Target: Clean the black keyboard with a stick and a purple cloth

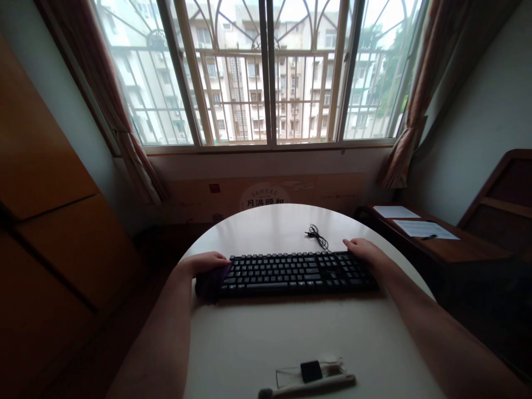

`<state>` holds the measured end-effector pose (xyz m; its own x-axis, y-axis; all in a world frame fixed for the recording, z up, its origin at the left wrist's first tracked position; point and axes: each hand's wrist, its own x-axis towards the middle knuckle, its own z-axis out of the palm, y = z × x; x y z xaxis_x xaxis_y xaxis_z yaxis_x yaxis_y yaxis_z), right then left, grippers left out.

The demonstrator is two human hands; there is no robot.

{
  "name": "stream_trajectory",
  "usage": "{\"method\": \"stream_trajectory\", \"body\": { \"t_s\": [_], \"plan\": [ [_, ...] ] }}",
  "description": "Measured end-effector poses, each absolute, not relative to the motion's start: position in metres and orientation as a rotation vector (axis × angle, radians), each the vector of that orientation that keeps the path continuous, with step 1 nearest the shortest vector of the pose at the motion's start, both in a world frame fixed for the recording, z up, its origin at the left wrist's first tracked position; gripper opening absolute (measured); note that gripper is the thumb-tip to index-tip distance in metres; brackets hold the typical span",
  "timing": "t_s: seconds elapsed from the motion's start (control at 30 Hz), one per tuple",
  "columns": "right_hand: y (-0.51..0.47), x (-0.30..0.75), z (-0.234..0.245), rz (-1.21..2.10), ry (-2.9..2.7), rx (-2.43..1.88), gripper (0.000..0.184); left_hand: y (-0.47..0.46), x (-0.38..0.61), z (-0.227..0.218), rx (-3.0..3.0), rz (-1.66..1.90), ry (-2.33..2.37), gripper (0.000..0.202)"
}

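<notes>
A black full-size keyboard [282,271] lies across the white round table, its keys facing up. My left hand [208,261] is closed at its left end, the thumb along the back corner. Beneath that hand is a dark, purple-tinged patch [211,281], perhaps cloth; its kind is unclear. My right hand [366,252] grips the back right corner, thumb pointing left over the rear edge and the other fingers hidden. Behind the keyboard rests its bundled black cable [318,237].
Near the table's [249,332] front lie a white-handled brush [316,384] with grey bristles, a small black square piece [311,371] and a thin wire tool [286,370]. At right, a wooden side table [465,252] bears papers [426,229] and a pen. Orange cabinets [62,249] stand left.
</notes>
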<state>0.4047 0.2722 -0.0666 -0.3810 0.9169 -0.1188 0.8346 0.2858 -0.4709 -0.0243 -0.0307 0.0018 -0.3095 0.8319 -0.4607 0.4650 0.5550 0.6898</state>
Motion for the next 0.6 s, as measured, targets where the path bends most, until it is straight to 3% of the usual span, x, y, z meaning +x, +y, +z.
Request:
{"method": "stream_trajectory", "body": {
  "t_s": [0.6],
  "plan": [
    [0.2696,0.4028,-0.0632,0.659,-2.446,-1.596,0.059,-0.0303,-0.0246,0.0004,1.083,0.532,1.976,0.057]
  ]
}}
